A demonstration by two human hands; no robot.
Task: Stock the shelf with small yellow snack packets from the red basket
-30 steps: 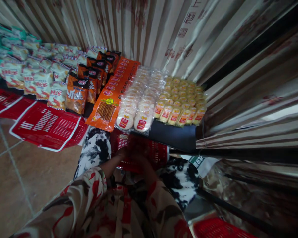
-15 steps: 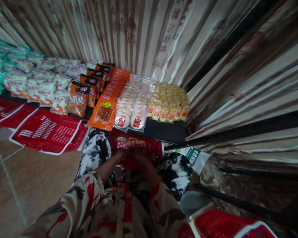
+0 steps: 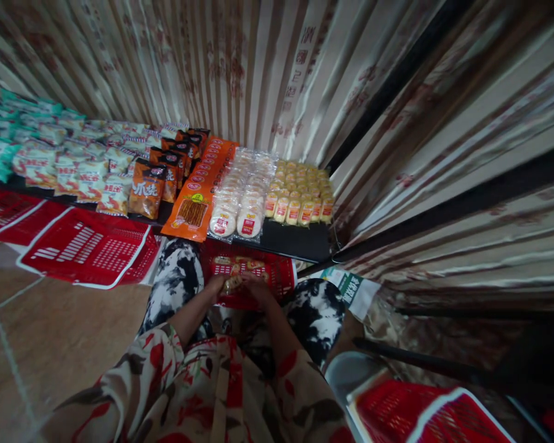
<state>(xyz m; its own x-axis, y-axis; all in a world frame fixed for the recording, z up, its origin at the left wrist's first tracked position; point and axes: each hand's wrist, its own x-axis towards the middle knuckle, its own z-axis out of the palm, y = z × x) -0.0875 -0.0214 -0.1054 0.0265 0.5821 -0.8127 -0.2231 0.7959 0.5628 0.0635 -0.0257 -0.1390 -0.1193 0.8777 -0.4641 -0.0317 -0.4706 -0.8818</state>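
Note:
I sit low with a red plastic basket (image 3: 284, 278) between my knees. My left hand (image 3: 216, 286) and my right hand (image 3: 257, 289) meet at its near edge, fingers closed around small yellowish snack packs (image 3: 233, 283). More small packs (image 3: 240, 264) lie in the basket. Just beyond it a dark low shelf (image 3: 295, 241) carries rows of snacks: yellow packs (image 3: 300, 191), clear-wrapped round cakes (image 3: 240, 197), an orange strip of packets (image 3: 203, 187).
Orange-brown bags (image 3: 148, 187) and pale and green bags (image 3: 50, 154) fill the shelf's left part. An empty red basket (image 3: 90, 246) lies on the tiled floor at left, another red basket (image 3: 425, 412) at bottom right. Striped curtains (image 3: 305, 74) hang behind.
The view has pulled back and tilted down. My hands have drawn toward me to the basket's near edge and now hold small packs together.

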